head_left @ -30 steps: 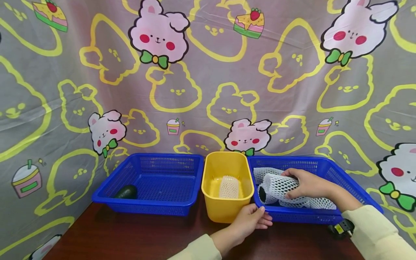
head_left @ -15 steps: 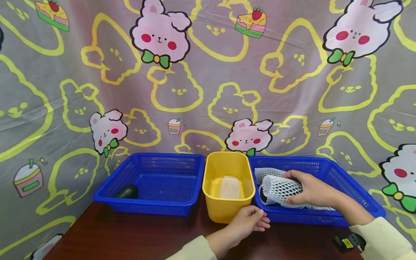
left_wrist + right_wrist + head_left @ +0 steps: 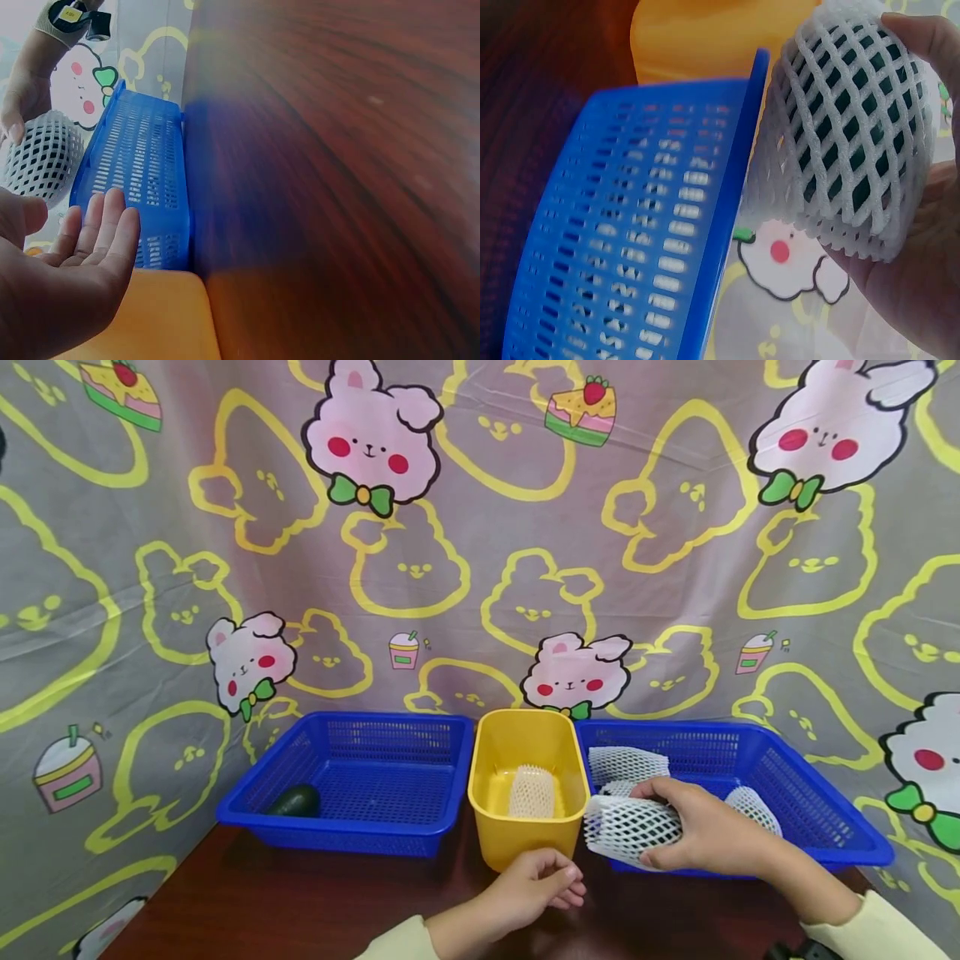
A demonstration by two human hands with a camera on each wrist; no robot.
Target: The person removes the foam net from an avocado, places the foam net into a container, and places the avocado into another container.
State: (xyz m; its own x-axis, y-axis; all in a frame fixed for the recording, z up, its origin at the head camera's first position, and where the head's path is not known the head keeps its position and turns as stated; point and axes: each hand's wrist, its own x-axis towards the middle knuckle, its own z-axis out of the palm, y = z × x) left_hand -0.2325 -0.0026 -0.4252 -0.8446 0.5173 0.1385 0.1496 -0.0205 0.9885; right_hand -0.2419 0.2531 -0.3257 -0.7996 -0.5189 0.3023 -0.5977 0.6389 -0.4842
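My right hand point(image 3: 712, 831) grips a dark green fruit in a white foam net sleeve point(image 3: 630, 829), held over the front edge of the right blue basket point(image 3: 840, 853). In the right wrist view, the dark green skin shows through the mesh, and the thumb point(image 3: 922, 34) lies against the net. My left hand point(image 3: 532, 889) hangs in front of the yellow bin point(image 3: 513, 839), fingers loosely bent and holding nothing. Seen from the left wrist, its palm faces up beside the bin and the basket. Inside the bin lies a foam net sleeve point(image 3: 532, 792).
More foam net pieces point(image 3: 628, 764) lie in the right basket, one point(image 3: 753, 807) partly behind my right hand. On the left stands another blue basket point(image 3: 390, 789) holding a bare dark green fruit point(image 3: 296, 802). All stand on a dark red-brown table point(image 3: 300, 893) before a patterned curtain point(image 3: 480, 527).
My right hand has lifted the netted fruit out of the right basket and brought it forward over the front rim. My left hand has drawn away from the basket, to the left and nearer me.
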